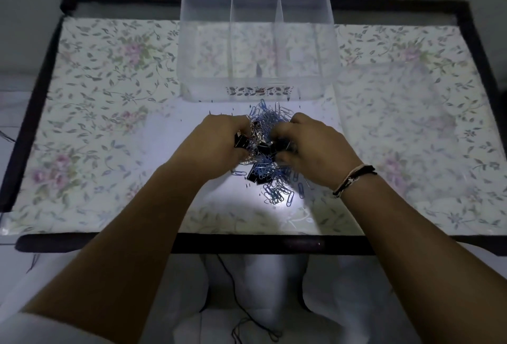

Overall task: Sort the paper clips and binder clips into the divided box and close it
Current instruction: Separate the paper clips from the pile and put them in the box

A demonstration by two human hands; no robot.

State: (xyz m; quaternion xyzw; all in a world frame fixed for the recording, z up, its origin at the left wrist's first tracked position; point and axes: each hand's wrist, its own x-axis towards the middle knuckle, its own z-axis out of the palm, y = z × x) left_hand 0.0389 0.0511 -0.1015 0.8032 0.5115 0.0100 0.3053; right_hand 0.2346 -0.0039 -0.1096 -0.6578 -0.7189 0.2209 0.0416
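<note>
2 hands (216,137) (310,143), fingers curled gripping mixed clips (270,176) on dim floral-covered table (109,69).

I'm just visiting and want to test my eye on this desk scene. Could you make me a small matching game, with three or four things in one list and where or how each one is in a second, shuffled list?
Things:
1. divided box
2. pile of clips
3. bracelet
4. floral cloth

Places or states:
A. worn on the wrist of the right hand
B. spread flat over the table
C. open, standing behind the pile, compartments look empty
D. mixed heap between the left hand and the right

Pairs: 1-C, 2-D, 3-A, 4-B
</note>
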